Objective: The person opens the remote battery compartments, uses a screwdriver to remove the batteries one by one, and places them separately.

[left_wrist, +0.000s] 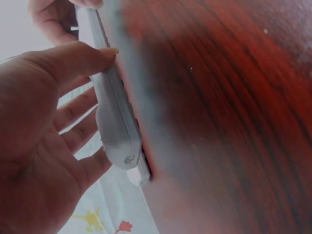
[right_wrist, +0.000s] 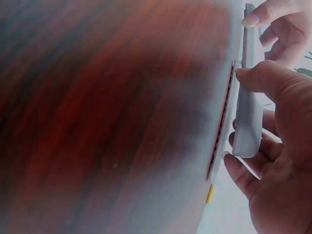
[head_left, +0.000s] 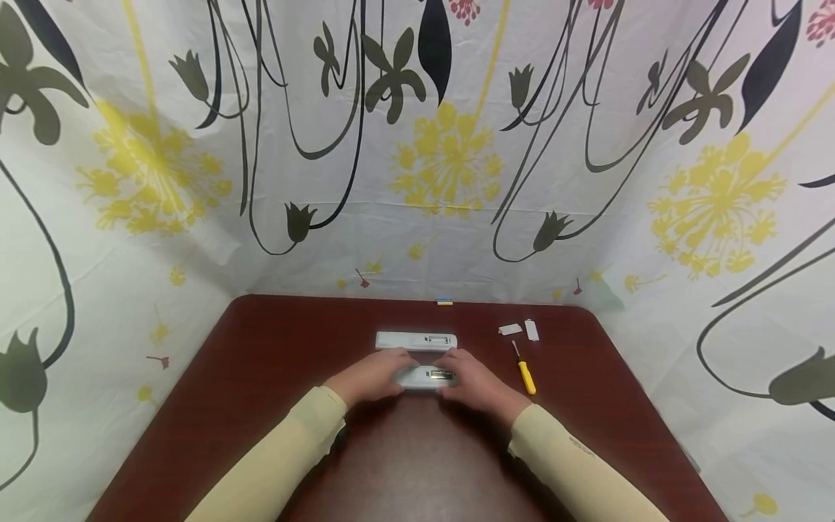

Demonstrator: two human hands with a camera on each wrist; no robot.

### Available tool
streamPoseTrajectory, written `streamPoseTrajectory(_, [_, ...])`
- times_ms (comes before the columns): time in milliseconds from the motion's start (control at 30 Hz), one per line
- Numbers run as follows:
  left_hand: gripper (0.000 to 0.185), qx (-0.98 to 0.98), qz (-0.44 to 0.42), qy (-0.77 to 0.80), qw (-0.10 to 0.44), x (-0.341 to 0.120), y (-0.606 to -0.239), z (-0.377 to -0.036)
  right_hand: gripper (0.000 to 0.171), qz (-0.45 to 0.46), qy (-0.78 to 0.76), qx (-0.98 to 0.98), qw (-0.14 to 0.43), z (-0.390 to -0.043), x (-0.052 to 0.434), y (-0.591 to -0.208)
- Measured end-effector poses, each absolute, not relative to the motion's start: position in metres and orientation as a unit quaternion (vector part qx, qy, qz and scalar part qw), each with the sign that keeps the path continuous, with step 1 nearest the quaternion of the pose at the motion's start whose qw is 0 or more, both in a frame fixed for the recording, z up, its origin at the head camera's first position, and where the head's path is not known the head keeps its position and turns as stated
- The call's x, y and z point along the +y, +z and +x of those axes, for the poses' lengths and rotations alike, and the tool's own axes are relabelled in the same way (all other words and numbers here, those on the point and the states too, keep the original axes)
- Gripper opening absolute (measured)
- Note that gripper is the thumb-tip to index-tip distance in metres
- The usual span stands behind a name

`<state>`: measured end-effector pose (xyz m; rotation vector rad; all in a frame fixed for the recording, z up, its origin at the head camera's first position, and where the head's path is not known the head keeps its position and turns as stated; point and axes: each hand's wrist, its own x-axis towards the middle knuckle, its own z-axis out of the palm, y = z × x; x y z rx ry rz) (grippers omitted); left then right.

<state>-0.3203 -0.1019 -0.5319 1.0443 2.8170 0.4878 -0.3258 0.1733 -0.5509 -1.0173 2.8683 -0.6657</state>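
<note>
Both hands hold a white remote control (head_left: 416, 378), its back up and its battery compartment (head_left: 440, 374) uncovered near the right end. My left hand (head_left: 377, 375) grips the left end, thumb on the near edge and fingers along the far side. At the other end, my right hand (head_left: 475, 380) pinches it the same way, thumb (right_wrist: 263, 78) on the near edge. In the wrist views the held remote is close over the table. A second white remote control (head_left: 404, 341) lies just beyond it, back up, with its compartment also uncovered.
Right of the hands lies a screwdriver (head_left: 525, 373) with a yellow handle. Two small white covers (head_left: 510, 329) lie beyond it. A small blue and yellow item (head_left: 444, 302) sits at the back edge of the dark red table (head_left: 293, 326). Patterned cloth (head_left: 424, 246) hangs around it.
</note>
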Motion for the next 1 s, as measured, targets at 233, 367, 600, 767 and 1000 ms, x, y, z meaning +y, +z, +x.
streamPoseTrajectory(233, [0.051, 0.926, 0.342, 0.15, 0.048, -0.1, -0.536, -0.323, 0.042, -0.327, -0.201, 0.923, 0.013, -0.33, 0.171, -0.556])
streamPoseTrajectory(367, [0.049, 0.927, 0.341, 0.152, 0.046, -0.101, -0.537, -0.323, 0.042, -0.334, -0.197, 0.922, 0.007, -0.331, 0.17, -0.559])
streamPoseTrajectory(600, [0.047, 0.924, 0.346, 0.155, 0.043, -0.101, -0.543, -0.325, 0.039, -0.338, -0.2, 0.919, 0.006, -0.333, 0.171, -0.563])
streamPoseTrajectory(767, [0.047, 0.922, 0.349, 0.165, 0.04, -0.102, -0.544, -0.323, 0.039, -0.339, -0.199, 0.92, 0.013, -0.333, 0.172, -0.564])
streamPoseTrajectory(1000, [0.048, 0.925, 0.34, 0.163, 0.048, -0.102, -0.543, -0.323, 0.038, -0.332, -0.202, 0.921, 0.022, -0.333, 0.172, -0.563])
